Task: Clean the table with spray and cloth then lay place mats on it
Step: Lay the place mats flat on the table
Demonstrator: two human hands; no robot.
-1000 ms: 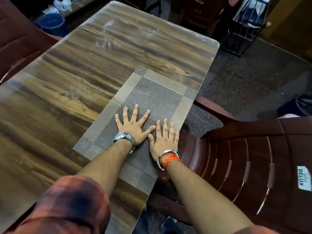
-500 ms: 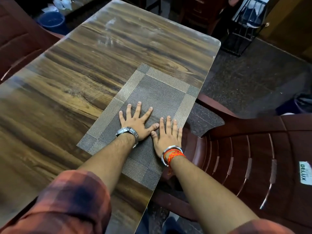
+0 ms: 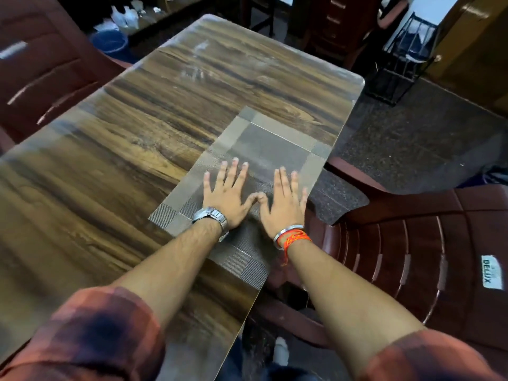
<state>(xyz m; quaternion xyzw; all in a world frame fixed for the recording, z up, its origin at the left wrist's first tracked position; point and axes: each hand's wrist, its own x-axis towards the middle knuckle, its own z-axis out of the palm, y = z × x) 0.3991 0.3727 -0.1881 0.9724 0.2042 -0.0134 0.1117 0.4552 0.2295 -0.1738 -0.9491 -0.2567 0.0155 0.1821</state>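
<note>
A grey woven place mat [image 3: 270, 145] with lighter borders lies flat on the wooden table [image 3: 143, 127], along its right edge. My left hand [image 3: 228, 192], with a metal watch at the wrist, rests palm down on the mat, fingers spread. Beside it my right hand [image 3: 284, 200], with a bangle and orange thread at the wrist, also presses flat on the mat near the table edge. The thumbs nearly touch. Neither hand holds anything. No spray bottle or cloth is in view.
A maroon plastic chair [image 3: 428, 259] stands close against the table's right side. Another maroon chair [image 3: 41, 70] is at the far left. A blue bucket [image 3: 110, 45] and a black wire rack [image 3: 404, 64] stand on the floor beyond the table.
Both hands have slid forward along the mat, away from me, staying flat. The mat sits a little further toward the table's far end than before.
</note>
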